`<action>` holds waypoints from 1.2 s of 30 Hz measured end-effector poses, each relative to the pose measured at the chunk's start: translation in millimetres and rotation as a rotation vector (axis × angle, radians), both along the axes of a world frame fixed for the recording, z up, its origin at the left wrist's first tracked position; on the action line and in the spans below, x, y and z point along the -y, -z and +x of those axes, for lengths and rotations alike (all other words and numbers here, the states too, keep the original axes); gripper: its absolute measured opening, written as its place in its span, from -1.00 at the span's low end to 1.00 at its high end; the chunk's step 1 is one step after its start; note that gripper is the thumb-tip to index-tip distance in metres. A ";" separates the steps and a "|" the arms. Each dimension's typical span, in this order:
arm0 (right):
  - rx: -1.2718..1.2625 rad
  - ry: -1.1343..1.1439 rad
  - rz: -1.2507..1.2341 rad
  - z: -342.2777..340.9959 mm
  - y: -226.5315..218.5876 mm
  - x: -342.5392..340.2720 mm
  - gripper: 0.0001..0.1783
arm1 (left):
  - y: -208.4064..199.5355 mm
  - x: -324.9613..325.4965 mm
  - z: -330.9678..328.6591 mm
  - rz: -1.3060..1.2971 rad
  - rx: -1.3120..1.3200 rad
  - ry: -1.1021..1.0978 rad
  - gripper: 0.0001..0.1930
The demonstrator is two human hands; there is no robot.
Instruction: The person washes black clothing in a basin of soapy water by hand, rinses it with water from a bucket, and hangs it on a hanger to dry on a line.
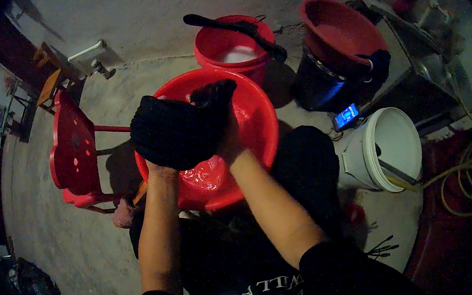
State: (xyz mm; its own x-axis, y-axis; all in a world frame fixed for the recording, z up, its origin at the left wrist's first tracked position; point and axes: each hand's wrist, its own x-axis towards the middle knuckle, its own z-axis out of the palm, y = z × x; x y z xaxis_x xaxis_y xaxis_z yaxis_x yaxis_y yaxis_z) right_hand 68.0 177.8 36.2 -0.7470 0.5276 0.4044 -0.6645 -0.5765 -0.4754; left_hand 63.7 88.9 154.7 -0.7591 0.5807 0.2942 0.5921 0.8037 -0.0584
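Fingers of the left hand [161, 169] and of the right hand [229, 138] are mostly lost in dark fabric and shadow, so I cannot tell how far they are open or curled; the two hands have a bunched, ribbed black fabric piece [171, 131] between them, the left going up under or into it, the right against its right side. Just below the fingers sits a round, bright red plastic basin [272, 122], with glossy clear liquid [208, 175] in it; the fabric is above this, at least in the part that shows. Judging from that, handling of this piece seems under way: it is lifted and gathered, but not spread out or set down, and how wet or clean it is does not show. Just beyond the fingers, a bright red plastic bucket [203, 50] holds something whitish, with a long black object [205, 21] across its rim; whether that is finished or waiting cannot be told. Farther out, right of the fingers, a dull red basin [345, 34] tops a black bucket [315, 81], with a dark bundle [379, 68] at its edge, and a white plastic bucket [352, 161] stands nearer. Left of the fingers is a red chair [75, 155].
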 end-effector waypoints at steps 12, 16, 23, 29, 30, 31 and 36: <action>0.566 -0.696 -0.042 -34.2 -30.7 -57.7 -0.44 | 28.0 1.9 -37.4 0.469 -0.243 0.055 -0.73; 0.620 -0.737 -0.333 -24.9 -38.6 -45.9 -0.40 | 0.6 7.1 -40.3 0.574 -0.255 -0.077 -0.75; 0.563 -0.915 -0.534 -16.3 -41.2 -39.0 -0.10 | 8.6 32.0 -68.1 0.696 -0.266 -0.138 -0.72; 0.492 -1.040 -0.631 -31.7 -16.9 -9.8 -0.19 | 29.7 20.7 -64.6 1.879 1.212 0.326 -0.74; 0.424 -1.042 -0.693 -34.2 -14.0 -6.2 -0.21 | 31.9 19.5 -63.5 1.597 1.019 0.247 -0.78; 0.406 -1.041 -0.677 -31.5 -11.0 -9.2 -0.24 | 33.8 18.5 -62.2 1.314 0.827 0.174 -0.82; 0.465 -0.944 -0.711 -30.0 -22.8 -17.4 -0.24 | 57.7 28.7 -83.5 2.148 1.779 0.788 -0.84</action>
